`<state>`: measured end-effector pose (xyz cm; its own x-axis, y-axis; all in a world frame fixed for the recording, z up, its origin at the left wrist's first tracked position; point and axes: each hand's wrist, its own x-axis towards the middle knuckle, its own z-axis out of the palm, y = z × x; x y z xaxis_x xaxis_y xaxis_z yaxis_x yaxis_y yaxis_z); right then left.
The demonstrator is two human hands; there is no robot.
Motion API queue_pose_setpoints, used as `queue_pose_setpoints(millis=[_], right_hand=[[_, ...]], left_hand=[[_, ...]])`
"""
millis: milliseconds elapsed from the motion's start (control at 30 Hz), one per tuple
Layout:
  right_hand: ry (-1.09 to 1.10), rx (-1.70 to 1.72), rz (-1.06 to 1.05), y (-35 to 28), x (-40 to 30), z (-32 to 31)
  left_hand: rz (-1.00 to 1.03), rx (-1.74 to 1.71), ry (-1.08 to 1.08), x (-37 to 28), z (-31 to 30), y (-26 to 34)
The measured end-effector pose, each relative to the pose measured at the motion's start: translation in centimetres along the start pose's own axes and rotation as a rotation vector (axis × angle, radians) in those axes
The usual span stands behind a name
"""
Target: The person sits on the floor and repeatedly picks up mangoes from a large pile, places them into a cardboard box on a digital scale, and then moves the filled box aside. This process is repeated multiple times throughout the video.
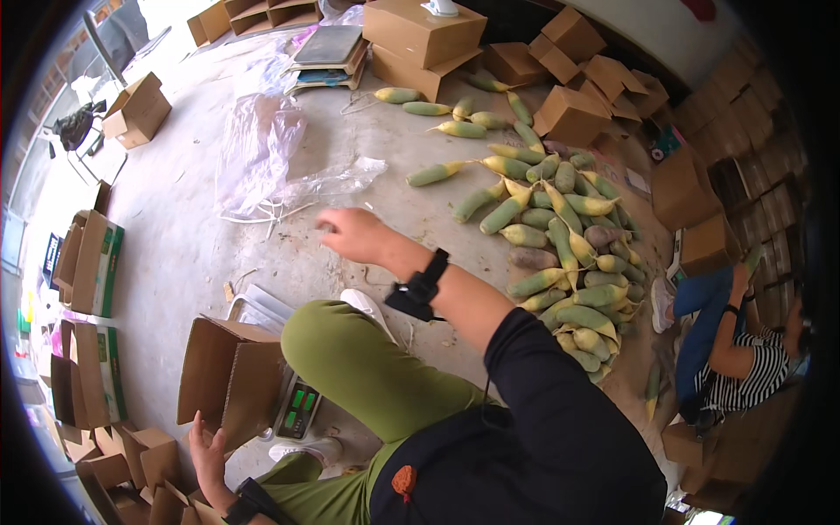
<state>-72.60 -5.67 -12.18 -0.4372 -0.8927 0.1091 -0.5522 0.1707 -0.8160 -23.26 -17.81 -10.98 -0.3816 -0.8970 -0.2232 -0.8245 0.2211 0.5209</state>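
My left hand [209, 453] is at the near edge of an open cardboard box [252, 387], fingers apart; whether it touches the cardboard is unclear. That box rests on a digital scale [300, 407] with a lit green display, beside my bent knee. My right hand [354, 233] hovers over the concrete floor ahead of my knee, slightly blurred. Its fingers curl loosely, thumb apart, with nothing visible between them. To its right spreads a large pile of green radishes [558, 223], some with yellowish tips. Beyond the hand lies a crumpled clear plastic bag [259, 151].
A person [741, 361] in a striped top sits at the far right, beyond the pile. Cardboard boxes [426, 33] stand at the back, near stacked platforms [328, 49]. More open boxes [88, 374] line the left side. Loose radishes [459, 128] lie behind the pile.
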Motion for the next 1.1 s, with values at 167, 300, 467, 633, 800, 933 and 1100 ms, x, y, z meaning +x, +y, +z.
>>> queue_pose_setpoints(millis=[167, 300, 467, 633, 800, 933, 1100], right_hand=[[-0.204, -0.378, 0.495, 14.9, -15.7, -1.0], [-0.702, -0.464, 0.925, 22.4, -31.7, 1.7], [-0.918, -0.461, 1.006, 23.0, -43.4, 5.5], [-0.762, -0.254, 0.946, 24.4, -45.4, 6.4], [-0.236, -0.071, 1.219, 21.2, -39.5, 4.3], [-0.241, -0.131, 1.291, 22.7, -41.1, 1.4], [-0.117, -0.346, 1.373, 25.0, -41.7, -4.4]], left_hand=[[0.006, -0.09, 0.008, -0.3, 1.0, 0.7], [0.025, -0.077, -0.027, -0.7, 1.9, 1.5], [-0.051, -0.222, -0.001, 1.4, 2.2, -1.7], [-0.098, -0.377, 0.035, 3.6, 3.2, -1.8], [-0.136, -0.155, 0.099, 4.5, 2.3, -5.8], [-0.1, -0.101, 0.053, 4.9, 4.1, -5.4], [-0.13, -0.206, 0.029, 4.5, 4.3, -6.3]])
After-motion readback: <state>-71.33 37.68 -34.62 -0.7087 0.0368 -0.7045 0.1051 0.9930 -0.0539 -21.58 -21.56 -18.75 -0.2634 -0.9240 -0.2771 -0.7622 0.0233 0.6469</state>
